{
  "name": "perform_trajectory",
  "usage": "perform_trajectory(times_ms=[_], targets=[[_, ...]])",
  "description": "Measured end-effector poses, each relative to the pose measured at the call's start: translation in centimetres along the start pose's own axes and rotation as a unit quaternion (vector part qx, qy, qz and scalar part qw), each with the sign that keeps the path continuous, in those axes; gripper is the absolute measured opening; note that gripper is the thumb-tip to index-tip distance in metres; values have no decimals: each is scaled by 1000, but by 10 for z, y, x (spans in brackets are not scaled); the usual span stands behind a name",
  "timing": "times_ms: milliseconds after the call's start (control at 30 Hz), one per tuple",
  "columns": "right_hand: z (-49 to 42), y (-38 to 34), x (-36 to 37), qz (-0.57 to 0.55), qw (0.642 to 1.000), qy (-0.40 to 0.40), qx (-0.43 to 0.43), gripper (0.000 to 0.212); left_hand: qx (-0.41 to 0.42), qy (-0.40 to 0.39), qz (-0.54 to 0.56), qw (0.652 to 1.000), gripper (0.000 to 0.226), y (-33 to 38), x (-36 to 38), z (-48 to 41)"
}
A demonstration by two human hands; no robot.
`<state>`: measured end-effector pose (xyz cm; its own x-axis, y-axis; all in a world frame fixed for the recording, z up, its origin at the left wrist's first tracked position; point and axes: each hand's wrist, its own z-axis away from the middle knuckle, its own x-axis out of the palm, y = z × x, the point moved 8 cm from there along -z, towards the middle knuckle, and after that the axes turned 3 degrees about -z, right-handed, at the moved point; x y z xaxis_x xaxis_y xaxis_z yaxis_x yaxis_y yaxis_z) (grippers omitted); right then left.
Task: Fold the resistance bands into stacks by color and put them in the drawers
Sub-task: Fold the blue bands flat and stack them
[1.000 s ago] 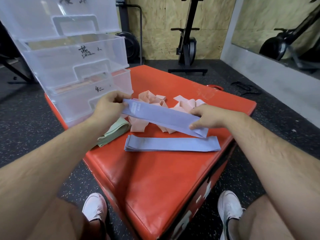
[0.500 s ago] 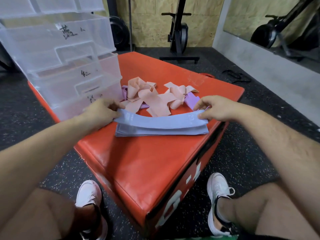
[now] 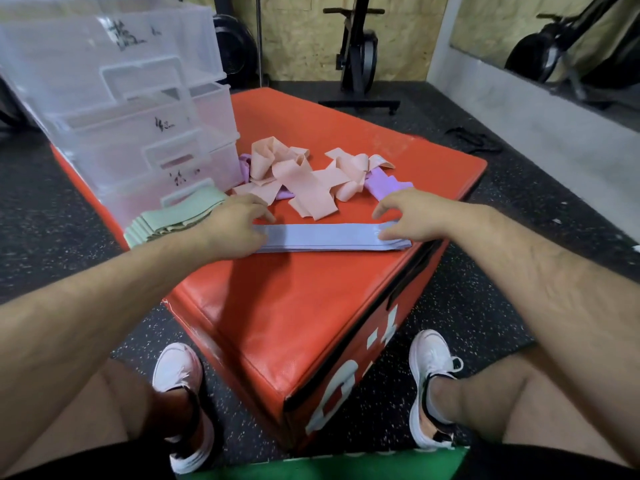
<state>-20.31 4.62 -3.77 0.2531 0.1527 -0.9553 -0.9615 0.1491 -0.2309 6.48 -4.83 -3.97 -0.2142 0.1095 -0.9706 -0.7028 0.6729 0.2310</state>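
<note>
- Since it carries everything, the red padded box (image 3: pixel 311 306) leads.
- One clear drawer unit (image 3: pixel 138 116), three drawers showing, stands beyond the left hand (image 3: pixel 239 223).
- Pink bands (image 3: pixel 298 181), too tangled to count, lie just past both hands.
- One blue stack (image 3: pixel 329 237) lies under both hands, long axis running hand to hand; each presses an end, fingers loosely spread, gripping nothing.
- One green stack (image 3: pixel 173 216) sits just outside the left hand.
- Purple bands (image 3: pixel 384 183), partly buried and uncountable, show beyond the right hand (image 3: pixel 412 216).

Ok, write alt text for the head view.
The left hand and right hand press the ends of a stack of blue bands flat on a red box. Loose pink bands lie behind it, folded green bands beside clear drawers.
</note>
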Motion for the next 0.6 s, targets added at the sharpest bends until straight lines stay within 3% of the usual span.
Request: perform_trajectory(times_ms=[100,167,333,600], targets=[[2,-3,9,5,999,-39,-3,73,52,-54,30,997,84,22,11,0],[3,-4,15,21,998,-58,-4,82,43,-72,46,995,87,26,16,-4],[-1,-6,16,24,999,-42,-13,67,42,-82,48,995,65,26,28,-15],[-2,-7,22,17,999,-41,-20,59,49,-88,34,994,55,21,27,-21]])
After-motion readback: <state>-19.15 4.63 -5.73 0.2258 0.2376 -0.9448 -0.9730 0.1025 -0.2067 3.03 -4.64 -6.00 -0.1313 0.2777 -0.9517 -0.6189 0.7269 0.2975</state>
